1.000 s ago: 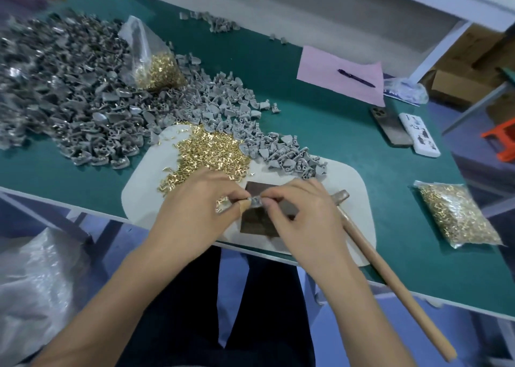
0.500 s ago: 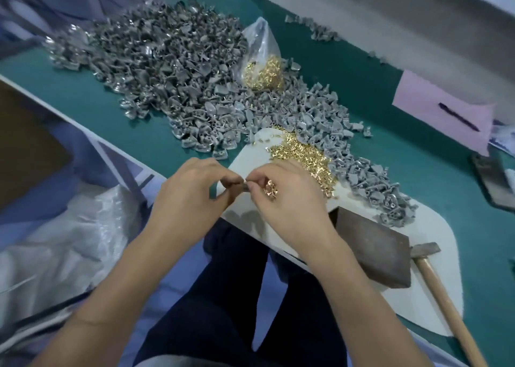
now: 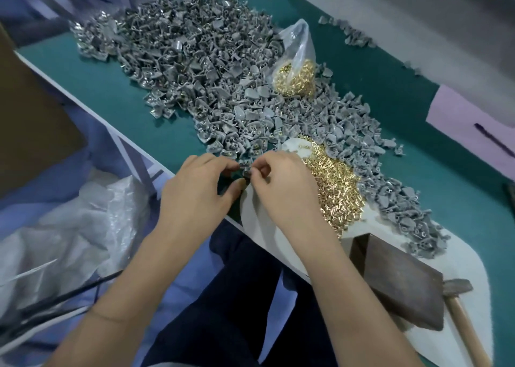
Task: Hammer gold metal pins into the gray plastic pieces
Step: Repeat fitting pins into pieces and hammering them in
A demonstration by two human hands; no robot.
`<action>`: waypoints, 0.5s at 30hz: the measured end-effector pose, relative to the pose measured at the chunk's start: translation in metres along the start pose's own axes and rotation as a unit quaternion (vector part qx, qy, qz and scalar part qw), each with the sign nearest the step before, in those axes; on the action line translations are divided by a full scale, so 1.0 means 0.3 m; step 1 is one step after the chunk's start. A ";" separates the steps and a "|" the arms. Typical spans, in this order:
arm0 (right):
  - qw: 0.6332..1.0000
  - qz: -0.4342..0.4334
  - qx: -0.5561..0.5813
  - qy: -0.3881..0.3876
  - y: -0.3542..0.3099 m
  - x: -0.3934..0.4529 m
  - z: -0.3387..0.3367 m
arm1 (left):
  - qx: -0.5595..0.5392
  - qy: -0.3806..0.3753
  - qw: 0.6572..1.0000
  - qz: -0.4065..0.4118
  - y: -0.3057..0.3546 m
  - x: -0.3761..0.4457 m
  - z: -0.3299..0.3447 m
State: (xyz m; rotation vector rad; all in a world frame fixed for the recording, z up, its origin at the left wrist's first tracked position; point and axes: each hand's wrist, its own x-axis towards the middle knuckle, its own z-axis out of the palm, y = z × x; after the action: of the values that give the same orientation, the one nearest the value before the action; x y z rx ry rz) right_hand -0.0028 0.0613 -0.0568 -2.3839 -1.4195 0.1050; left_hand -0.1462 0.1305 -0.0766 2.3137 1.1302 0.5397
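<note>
Gray plastic piece (image 3: 246,169), small and mostly hidden, sits pinched between your two hands just above the near edge of the green worktop (image 3: 117,96). Your left hand (image 3: 199,191) has thumb and forefinger curled onto it from the left; your right hand (image 3: 281,182) pinches it from the right. Fingertips cover most of it, so can't tell whether a pin is seated in it.

Loose heap of small gold metal pins (image 3: 334,177) lies on the white rounded mat (image 3: 459,266), just right of your right hand; the near part of the heap is hidden behind that hand. Big pile of gray plastic pieces (image 3: 195,57) runs diagonally across the worktop, far left down to the mat; blur makes single parts hard to separate. Some at the far left look shinier, detail unclear.

Clear plastic bag of gold pins (image 3: 296,74) stands in the pile, top open. Dark brown rectangular block (image 3: 398,280) rests on the mat at lower right. Wooden-handled hammer (image 3: 459,305) lies just beside it, head touching the block's right corner, handle cut off by the bottom edge.

Pink paper sheet (image 3: 457,121) with a dark pen (image 3: 493,141) on it is at far right, cropped by the frame. White crinkled plastic sheeting (image 3: 69,233) lies below the worktop, left.
</note>
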 end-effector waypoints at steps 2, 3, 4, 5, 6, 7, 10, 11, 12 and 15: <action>1.000 -0.002 -0.011 0.004 -0.006 0.019 0.006 | -0.013 0.009 1.000 -0.010 0.004 0.004 0.006; 1.000 -0.003 -0.015 0.005 -0.009 0.026 0.006 | -0.025 0.012 1.000 -0.012 0.008 0.006 0.009; 1.000 -0.005 -0.018 0.005 -0.011 0.031 0.004 | -0.039 0.015 0.999 -0.010 0.012 0.006 0.013; 1.000 -0.009 -0.019 0.008 -0.009 0.030 -0.002 | -0.055 0.016 0.998 -0.005 0.019 0.004 0.016; 1.000 -0.011 -0.020 0.012 -0.002 0.023 -0.013 | -0.072 0.018 0.997 0.003 0.028 0.002 0.018; 1.000 -0.010 -0.018 0.020 0.012 0.011 -0.029 | -0.087 0.019 0.996 0.014 0.040 -0.003 0.020; 0.999 0.018 -0.008 0.051 0.088 -0.056 -0.096 | -0.116 0.009 0.991 0.059 0.096 -0.018 0.033; 0.998 0.036 -0.003 0.055 0.121 -0.084 -0.121 | -0.124 -0.001 0.990 0.072 0.119 -0.020 0.042; 0.997 0.056 0.003 0.058 0.156 -0.114 -0.146 | -0.132 -0.014 0.988 0.084 0.144 -0.021 0.052; 0.990 0.107 0.016 0.094 0.264 -0.216 -0.223 | -0.152 -0.063 0.979 0.119 0.223 -0.020 0.095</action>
State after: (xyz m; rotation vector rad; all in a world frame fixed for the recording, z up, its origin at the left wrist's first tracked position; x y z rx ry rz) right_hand 0.0479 -0.0466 -0.0296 -2.4397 -1.0683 -0.0417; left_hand -0.0935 0.0829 -0.0601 2.1880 0.6633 0.5984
